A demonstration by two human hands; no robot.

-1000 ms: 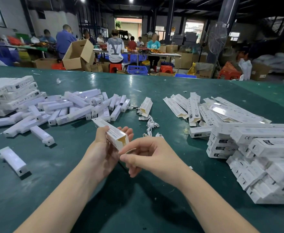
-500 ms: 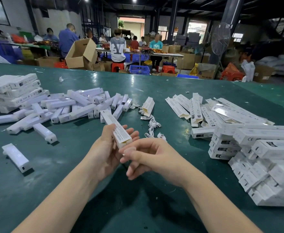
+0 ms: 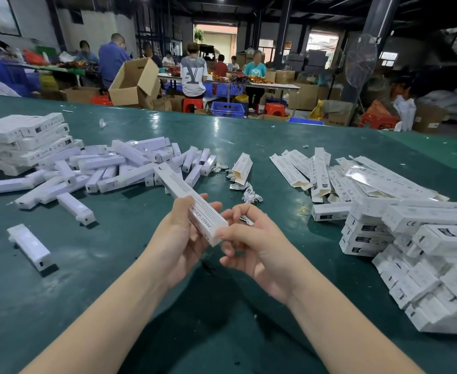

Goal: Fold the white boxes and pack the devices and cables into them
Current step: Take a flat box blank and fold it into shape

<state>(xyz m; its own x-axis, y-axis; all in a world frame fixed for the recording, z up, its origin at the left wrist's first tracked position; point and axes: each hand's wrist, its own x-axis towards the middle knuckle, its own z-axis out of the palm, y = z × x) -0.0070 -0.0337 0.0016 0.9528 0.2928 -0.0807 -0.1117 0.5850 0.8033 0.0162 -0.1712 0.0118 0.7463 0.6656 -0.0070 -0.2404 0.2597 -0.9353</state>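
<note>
1. Stacks of closed white boxes (image 3: 422, 255) fill our right side of the green table (image 3: 249, 136), and a second stack (image 3: 24, 139) sits far left; we judge these packed, so a good share of the work looks done
2. Loose white devices (image 3: 108, 171) lie heaped at centre left, with a few strays nearer us, so many remain to pack
3. Flat unfolded box blanks (image 3: 316, 171) are fanned out at centre right, waiting to be folded
4. One white box (image 3: 195, 206) is in our hands above the table, long and fully formed; our left hand (image 3: 178, 238) wraps it from below, fingers curled round its sides
5. Our right hand (image 3: 251, 244) pinches the near end of that box, seemingly tucking the flap
6. White cables (image 3: 245, 191) lie on the table just beyond our hands, near one folded, open-ended box (image 3: 242, 168)
</note>
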